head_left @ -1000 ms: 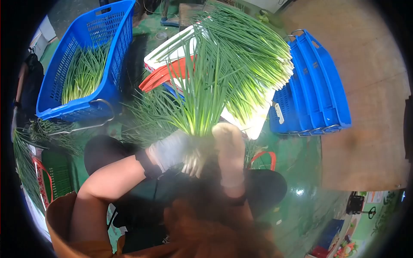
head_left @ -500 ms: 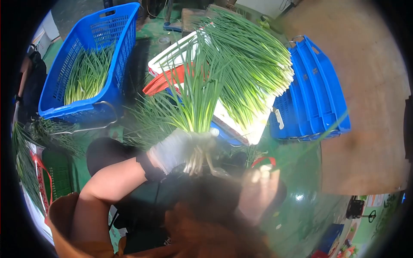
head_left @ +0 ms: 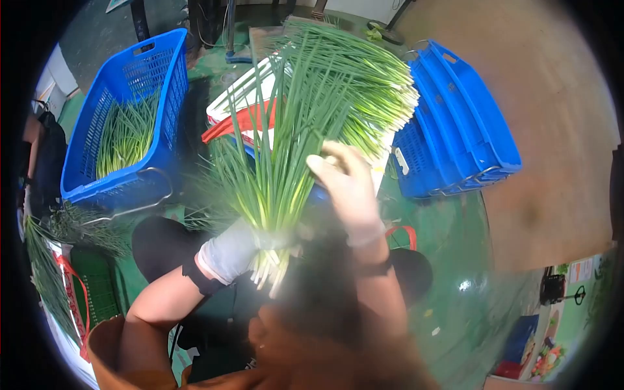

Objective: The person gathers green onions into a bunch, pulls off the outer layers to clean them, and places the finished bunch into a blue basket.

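My left hand (head_left: 227, 252), in a pale glove, is wrapped around a bunch of spring onions (head_left: 276, 188) just above its white root ends, which point down toward my lap. The green leaves fan upward and away from me. My right hand (head_left: 348, 185) is raised at the right side of these leaves, thumb and fingers curled together. Whatever lies between its fingertips is too small to make out. Beyond it a large pile of spring onions (head_left: 351, 84) rests on a white box (head_left: 253, 88), with roots facing right.
A blue crate (head_left: 175, 84) with more spring onions stands at the left. Stacked blue crates (head_left: 455, 123) sit to the right beside a brown board (head_left: 546, 130). A red strip (head_left: 237, 123) lies by the white box. Loose leaves (head_left: 84, 231) hang at the lower left.
My right hand has moved from the low right up to the leaves of the held bunch. The bunch in my left hand has shifted slightly down and left. The view has tilted a little.
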A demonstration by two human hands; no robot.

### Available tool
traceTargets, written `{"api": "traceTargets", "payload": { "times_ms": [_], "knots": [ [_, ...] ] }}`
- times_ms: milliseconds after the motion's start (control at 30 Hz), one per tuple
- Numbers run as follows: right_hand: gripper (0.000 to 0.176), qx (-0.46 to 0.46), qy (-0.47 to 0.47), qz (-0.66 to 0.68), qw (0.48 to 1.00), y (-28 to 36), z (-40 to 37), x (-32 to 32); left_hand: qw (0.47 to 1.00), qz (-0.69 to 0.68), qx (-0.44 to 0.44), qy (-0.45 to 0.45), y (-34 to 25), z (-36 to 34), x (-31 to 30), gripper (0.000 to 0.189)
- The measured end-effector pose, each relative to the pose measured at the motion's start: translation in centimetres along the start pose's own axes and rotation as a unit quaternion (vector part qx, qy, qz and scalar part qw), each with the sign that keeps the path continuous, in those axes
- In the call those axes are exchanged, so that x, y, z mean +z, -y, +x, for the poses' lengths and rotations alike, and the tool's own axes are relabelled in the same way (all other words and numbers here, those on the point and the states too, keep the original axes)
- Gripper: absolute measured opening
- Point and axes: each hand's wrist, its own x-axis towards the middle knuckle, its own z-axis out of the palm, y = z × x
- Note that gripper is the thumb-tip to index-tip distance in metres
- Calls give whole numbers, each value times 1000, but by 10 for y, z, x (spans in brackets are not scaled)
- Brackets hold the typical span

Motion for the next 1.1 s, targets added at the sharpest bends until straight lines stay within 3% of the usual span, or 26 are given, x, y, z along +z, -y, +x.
{"api": "traceTargets", "payload": {
  "times_ms": [33, 100, 167, 200, 233, 300, 367, 400, 433, 467, 500, 533, 567, 600, 633, 667, 700, 767, 800, 867, 900, 967, 1000, 1033, 1100],
  "knots": [
    [16, 77, 18, 36, 996, -6, 6, 8, 1000, 14, 5, -4, 0, -3, 0, 37],
    [10, 81, 2, 58, 995, -8, 13, 1, 1000, 19, 14, -6, -4, -11, -3, 36],
    [16, 50, -69, 46, 995, 7, 15, -25, 1000, 15, -8, -23, -7, -22, -9, 34],
    [19, -27, -119, -27, 992, -11, 18, -43, 999, 17, -27, -31, -11, -29, -9, 32],
    [24, -6, -205, 5, 979, -17, 20, -63, 998, 3, -50, -32, -18, -36, -4, 31],
    [21, -5, -300, 176, 937, -21, 19, -111, 997, 47, -7, -54, -17, -41, -5, 32],
    [27, 44, -430, 21, 902, -13, 4, -143, 997, 51, -21, -53, -22, -46, 2, 32],
    [45, -5, -390, -27, 920, -22, -1, -161, 996, 54, -39, -51, -24, -46, 8, 32],
    [63, -48, -396, -118, 909, -42, -12, -175, 996, 61, 13, -58, -16, -41, 11, 31],
    [69, 75, -344, -167, 921, -25, -30, -162, 995, 78, 34, -58, -10, -34, 14, 31],
    [67, 107, -285, -71, 950, -1, -47, -127, 993, 94, 52, -57, -5, -26, 19, 31],
    [67, 99, -166, 27, 981, 23, -63, -95, 989, 123, 54, -58, 0, -17, 24, 31],
    [73, 184, 2, -27, 983, 36, -75, -72, 981, 181, 49, -46, 5, -9, 26, 30],
    [94, 247, 34, 117, 961, 27, -86, -40, 961, 248, 122, -29, 17, 4, 29, 31],
    [111, 237, 118, 349, 899, 27, -96, -24, 929, 314, 193, -11, 34, 20, 26, 32],
    [115, 218, 123, 309, 918, 28, -105, -10, 888, 396, 229, 45, 56, 39, 9, 34],
    [81, 85, 52, 278, 955, 7, -113, 8, 901, 312, 303, -3, 78, 53, 12, 39],
    [59, 132, -23, 239, 962, -15, -115, 15, 759, 599, 247, -56, 87, 62, 18, 46],
    [59, 133, -27, 239, 961, -21, -114, 13, 760, 600, 245, -52, 96, 64, 16, 46],
    [42, 275, -77, 344, 894, -27, -108, 4, 855, 517, 15, -49, 104, 63, 22, 51],
    [42, 275, -80, 342, 895, -31, -109, -3, 856, 515, 15, -46, 104, 58, 21, 51],
    [13, 327, -80, 404, 851, -36, -108, -22, 766, 632, 102, 49, 52, 18, 52, 51],
    [12, 349, -63, 416, 837, -29, -109, -33, 790, 604, 102, 40, 28, 9, 65, 58],
    [15, 334, -55, 396, 854, -20, -111, -41, 793, 561, 227, -67, 46, 21, 43, 68],
    [20, 343, -83, 366, 861, -1, -115, -50, 769, 515, 278, -258, 26, 26, 42, 71]
  ]
}}
